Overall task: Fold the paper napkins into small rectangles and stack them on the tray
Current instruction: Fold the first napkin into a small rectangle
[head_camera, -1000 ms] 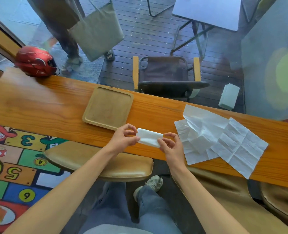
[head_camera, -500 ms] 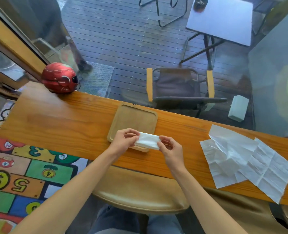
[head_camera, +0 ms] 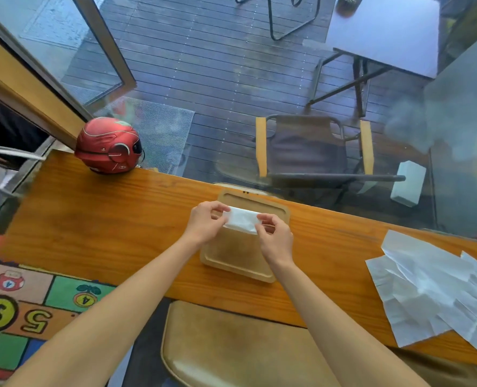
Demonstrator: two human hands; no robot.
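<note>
Small white folded paper napkin [head_camera: 241, 222] is pinched at both ends: left hand [head_camera: 206, 223] on its left edge, right hand [head_camera: 274, 238] on its right, fingertips closed on the paper. It is held flat just above the far half of the empty rectangular wooden tray [head_camera: 238, 263], likely so the fold stays tight for set-down. Unfolded creased white napkins [head_camera: 430, 286] are left on the orange wooden table [head_camera: 97, 219] well to the right, within reach. Red helmet [head_camera: 109, 145] is parked at the far-left edge. Readable on the floor mat [head_camera: 22, 308]: "$", "5", "4".
</note>
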